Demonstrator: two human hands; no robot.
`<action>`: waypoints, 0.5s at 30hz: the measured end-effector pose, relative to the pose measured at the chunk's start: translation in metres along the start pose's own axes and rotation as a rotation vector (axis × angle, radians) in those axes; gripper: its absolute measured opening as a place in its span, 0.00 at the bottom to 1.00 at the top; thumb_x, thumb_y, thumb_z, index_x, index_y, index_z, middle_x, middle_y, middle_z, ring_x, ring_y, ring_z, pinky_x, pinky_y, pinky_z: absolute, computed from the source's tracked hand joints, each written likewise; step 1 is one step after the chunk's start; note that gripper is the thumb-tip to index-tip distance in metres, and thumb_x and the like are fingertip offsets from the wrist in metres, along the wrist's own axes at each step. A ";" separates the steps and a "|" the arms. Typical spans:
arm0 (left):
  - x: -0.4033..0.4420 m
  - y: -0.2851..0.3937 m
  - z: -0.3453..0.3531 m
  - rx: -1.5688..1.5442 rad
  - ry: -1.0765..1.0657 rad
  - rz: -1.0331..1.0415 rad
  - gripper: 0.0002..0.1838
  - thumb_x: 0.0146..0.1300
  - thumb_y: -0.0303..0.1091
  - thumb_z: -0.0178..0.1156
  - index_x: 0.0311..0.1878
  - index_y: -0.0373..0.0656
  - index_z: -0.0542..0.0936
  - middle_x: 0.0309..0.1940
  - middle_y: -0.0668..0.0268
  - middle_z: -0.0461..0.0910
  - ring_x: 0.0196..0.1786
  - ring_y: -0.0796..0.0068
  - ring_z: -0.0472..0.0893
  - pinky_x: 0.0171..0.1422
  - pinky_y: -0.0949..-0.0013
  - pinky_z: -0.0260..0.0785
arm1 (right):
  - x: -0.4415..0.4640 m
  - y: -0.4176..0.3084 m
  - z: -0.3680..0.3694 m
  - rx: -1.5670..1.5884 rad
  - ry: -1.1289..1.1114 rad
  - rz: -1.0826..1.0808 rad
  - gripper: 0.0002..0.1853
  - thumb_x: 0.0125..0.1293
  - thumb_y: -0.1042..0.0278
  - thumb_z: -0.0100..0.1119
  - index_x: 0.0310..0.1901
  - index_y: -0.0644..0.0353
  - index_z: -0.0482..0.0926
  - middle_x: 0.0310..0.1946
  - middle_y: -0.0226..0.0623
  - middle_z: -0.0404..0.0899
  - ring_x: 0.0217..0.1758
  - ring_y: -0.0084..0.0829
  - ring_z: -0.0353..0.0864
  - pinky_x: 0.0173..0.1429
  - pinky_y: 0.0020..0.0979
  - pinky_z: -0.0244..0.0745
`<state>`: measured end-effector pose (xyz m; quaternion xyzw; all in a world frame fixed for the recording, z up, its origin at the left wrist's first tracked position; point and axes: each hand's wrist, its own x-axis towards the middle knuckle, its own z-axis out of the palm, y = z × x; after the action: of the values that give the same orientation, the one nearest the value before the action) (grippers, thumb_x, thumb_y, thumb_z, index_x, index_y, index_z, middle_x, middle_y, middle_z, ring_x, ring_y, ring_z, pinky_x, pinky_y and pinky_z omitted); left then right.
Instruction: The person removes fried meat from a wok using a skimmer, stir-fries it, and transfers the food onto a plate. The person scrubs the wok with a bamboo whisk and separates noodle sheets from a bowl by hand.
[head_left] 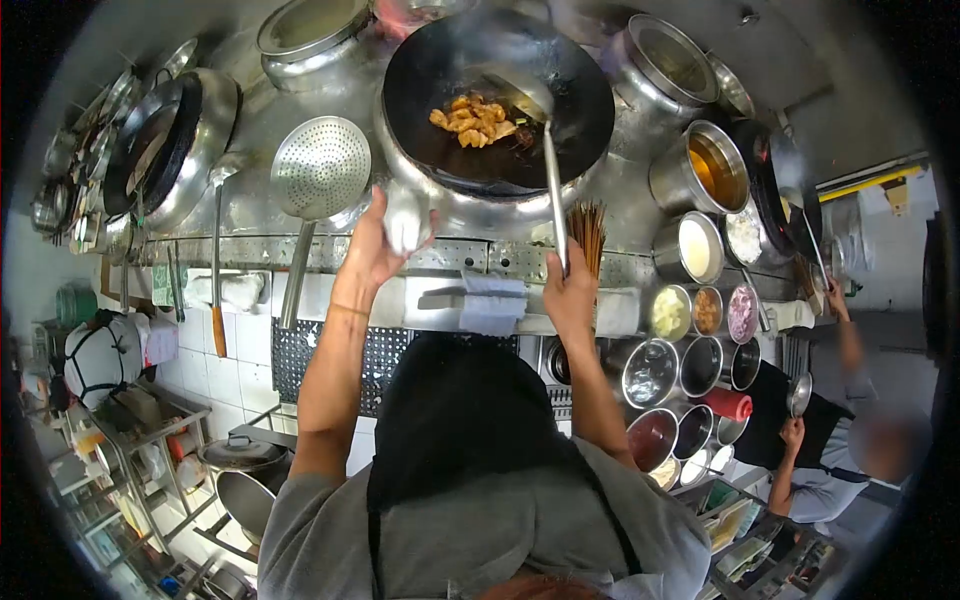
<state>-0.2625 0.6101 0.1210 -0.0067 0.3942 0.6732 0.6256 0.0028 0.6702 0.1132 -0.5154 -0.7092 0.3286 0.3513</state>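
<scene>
Two hands are stretching forward in the head view. The right hand [570, 283] is wrapping its fingers around the end of the ladle [553, 180], whose handle is running away from that grip and whose bowl is lying inside the wok [425, 65]. Browned food [475, 122] is sitting in the wok, ahead and left of the right grip, near the ladle's bowl. The left hand [365, 255] is spreading its thumb apart, a white cloth [407, 222] showing between thumb and fingers; whether it is pinching the cloth, I cannot tell.

The wok's near rim is curving ahead of both hands. A perforated strip [470, 252] is running between them along the counter's edge, with a towel [493, 305] hanging nearer the body. A strainer [322, 170] is bordering the left hand's outer side, and a brush [588, 235] is crowding the right grip's outer side.

Farther right of the right grip, a pot [670, 182] is holding amber liquid, a nearer tin [670, 260] something creamy white. Just nearer, three bowls are holding pale green [669, 313], orange-brown [707, 311] and pink [743, 315] pieces.
</scene>
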 end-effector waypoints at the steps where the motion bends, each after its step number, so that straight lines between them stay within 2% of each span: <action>1: 0.010 0.007 0.010 -0.016 0.000 -0.029 0.30 0.73 0.60 0.33 0.56 0.44 0.70 0.48 0.59 0.77 0.44 0.62 0.80 0.49 0.51 0.77 | -0.004 0.000 0.001 0.007 0.032 0.000 0.16 0.67 0.69 0.56 0.54 0.67 0.73 0.32 0.55 0.78 0.31 0.46 0.79 0.37 0.39 0.73; 2: 0.029 0.011 0.013 0.022 -0.016 -0.033 0.27 0.72 0.59 0.37 0.53 0.46 0.71 0.46 0.61 0.77 0.43 0.63 0.79 0.48 0.52 0.76 | -0.008 0.000 0.001 0.009 0.063 0.002 0.17 0.67 0.67 0.56 0.54 0.67 0.73 0.33 0.53 0.79 0.30 0.40 0.80 0.36 0.36 0.73; 4: 0.070 0.010 0.012 0.087 -0.044 -0.052 0.21 0.71 0.57 0.46 0.49 0.49 0.74 0.43 0.64 0.78 0.41 0.67 0.78 0.47 0.53 0.76 | -0.010 0.001 0.002 -0.156 -0.006 -0.012 0.16 0.64 0.73 0.56 0.52 0.70 0.73 0.34 0.59 0.78 0.35 0.50 0.80 0.39 0.41 0.73; 6: 0.097 -0.002 0.023 0.165 0.009 -0.117 0.11 0.67 0.46 0.58 0.42 0.50 0.77 0.36 0.68 0.77 0.38 0.66 0.76 0.47 0.55 0.77 | -0.004 0.013 0.008 -0.280 -0.137 -0.001 0.16 0.61 0.78 0.55 0.51 0.73 0.72 0.36 0.65 0.76 0.40 0.57 0.80 0.41 0.47 0.72; 7: 0.108 -0.001 0.019 0.126 -0.050 -0.200 0.08 0.60 0.39 0.66 0.35 0.51 0.77 0.32 0.71 0.76 0.37 0.69 0.75 0.47 0.56 0.75 | -0.003 0.015 0.014 -0.326 -0.076 -0.027 0.18 0.59 0.81 0.55 0.53 0.72 0.73 0.36 0.64 0.76 0.40 0.56 0.80 0.42 0.49 0.72; 10: 0.106 -0.001 0.026 0.056 -0.032 -0.339 0.10 0.58 0.40 0.68 0.34 0.50 0.76 0.32 0.71 0.76 0.36 0.68 0.74 0.49 0.54 0.75 | -0.005 0.005 0.005 -0.327 -0.010 -0.134 0.19 0.60 0.80 0.55 0.55 0.71 0.73 0.33 0.59 0.77 0.38 0.55 0.80 0.42 0.48 0.73; 12: 0.108 0.003 0.026 0.030 -0.031 -0.391 0.09 0.57 0.36 0.68 0.35 0.49 0.77 0.34 0.66 0.76 0.36 0.66 0.74 0.47 0.57 0.75 | -0.019 -0.022 -0.014 -0.371 -0.024 -0.124 0.22 0.61 0.78 0.55 0.59 0.65 0.72 0.36 0.58 0.78 0.37 0.54 0.81 0.40 0.47 0.75; 15: 0.126 0.006 0.024 0.136 -0.035 -0.439 0.06 0.61 0.33 0.62 0.38 0.46 0.77 0.39 0.59 0.76 0.39 0.63 0.76 0.45 0.60 0.76 | -0.020 -0.058 -0.028 -0.656 -0.157 -0.017 0.24 0.61 0.77 0.53 0.61 0.59 0.71 0.37 0.56 0.78 0.36 0.55 0.81 0.39 0.49 0.76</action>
<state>-0.2829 0.7294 0.0774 -0.0385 0.4169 0.4927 0.7629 0.0015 0.6394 0.1730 -0.5681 -0.8064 0.1183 0.1138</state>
